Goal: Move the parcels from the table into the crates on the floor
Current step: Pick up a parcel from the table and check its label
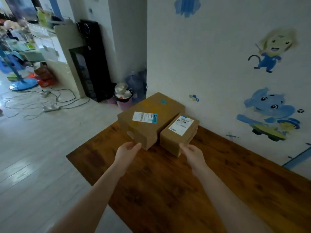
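1. Nothing has gone down yet, as far as I can judge. Both parcels sit on the bench, pushed toward its far end at 12 o'clock from the person, close against the wall.
2. The large parcel lies flat. The small parcel is right beside it at its 3 o'clock, and the two look to be touching along their sides.
3. The left hand reaches for the near end of the large parcel. Its grip is loosely parted, with the thumb tip at the cardboard and nothing clasped.
4. The right hand is at the near corner of the small parcel, with its fingertips on or just at the card. I cannot tell whether that grip has closed on the box.
5. So the job looks to be at its start. A pick-up is only beginning, and both parcels remain to be carried off and lowered.
6. The crates are nowhere in sight. The floor at 9 o'clock shows only pale boards, trailing cables and a full waste bin at about 11 o'clock from the large parcel.
7. The bench runs out of view at 5 o'clock, so I cannot rule out more parcels there.
8. Each box carries a white label, but the print is too blurred to read. The far side of the room at 10 o'clock is smeared clutter.
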Demonstrator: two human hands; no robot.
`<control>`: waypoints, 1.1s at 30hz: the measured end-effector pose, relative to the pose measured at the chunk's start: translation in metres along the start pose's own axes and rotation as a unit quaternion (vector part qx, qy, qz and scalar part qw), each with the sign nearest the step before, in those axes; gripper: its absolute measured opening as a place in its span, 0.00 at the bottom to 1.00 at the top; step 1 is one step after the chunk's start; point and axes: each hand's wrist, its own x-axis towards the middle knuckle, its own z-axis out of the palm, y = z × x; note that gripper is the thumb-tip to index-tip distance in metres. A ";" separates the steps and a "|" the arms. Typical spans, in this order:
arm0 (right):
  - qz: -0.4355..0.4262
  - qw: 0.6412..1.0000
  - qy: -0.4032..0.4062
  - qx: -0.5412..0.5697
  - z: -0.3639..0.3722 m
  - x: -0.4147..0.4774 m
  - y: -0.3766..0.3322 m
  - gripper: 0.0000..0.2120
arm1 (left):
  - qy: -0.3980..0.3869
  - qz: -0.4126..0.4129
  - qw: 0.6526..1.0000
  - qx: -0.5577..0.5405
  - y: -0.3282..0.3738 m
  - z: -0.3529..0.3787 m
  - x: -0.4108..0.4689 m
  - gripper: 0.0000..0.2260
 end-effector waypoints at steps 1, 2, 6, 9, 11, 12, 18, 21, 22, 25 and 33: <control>0.010 1.000 0.009 0.002 0.013 0.004 -0.002 0.19 | -0.008 0.002 1.000 0.005 -0.001 -0.008 0.015 0.23; 0.022 1.000 0.019 0.010 0.030 0.009 -0.004 0.19 | -0.021 -0.001 1.000 0.011 -0.002 -0.017 0.033 0.23; 0.065 0.995 0.052 0.055 0.086 0.027 -0.009 0.07 | -0.052 -0.010 0.997 0.049 -0.005 -0.047 0.093 0.25; 0.087 0.992 0.065 0.062 0.120 0.037 -0.009 0.09 | -0.069 -0.010 0.995 0.072 -0.005 -0.065 0.129 0.25; 0.097 0.991 0.068 0.061 0.140 0.046 -0.008 0.13 | -0.079 -0.020 0.994 0.078 -0.006 -0.073 0.153 0.24; 0.106 0.990 0.072 0.065 0.147 0.049 -0.008 0.17 | -0.086 -0.026 0.993 0.077 -0.006 -0.074 0.163 0.23; 0.149 0.978 0.080 0.124 0.176 0.074 -0.010 0.32 | -0.110 -0.052 0.992 0.036 0.000 -0.074 0.214 0.23; 0.157 0.973 0.073 0.152 0.183 0.091 -0.009 0.36 | -0.100 -0.056 0.993 0.009 0.003 -0.070 0.238 0.33; 0.160 0.972 0.068 0.159 0.185 0.096 -0.010 0.36 | -0.090 -0.053 0.994 0.003 0.003 -0.068 0.246 0.35; 0.163 0.968 0.058 0.181 0.194 0.108 -0.009 0.38 | -0.066 -0.031 0.997 0.010 0.005 -0.062 0.265 0.39; 0.135 0.969 0.082 0.190 0.204 0.120 -0.008 0.32 | -0.048 0.000 0.999 0.019 0.004 -0.052 0.285 0.29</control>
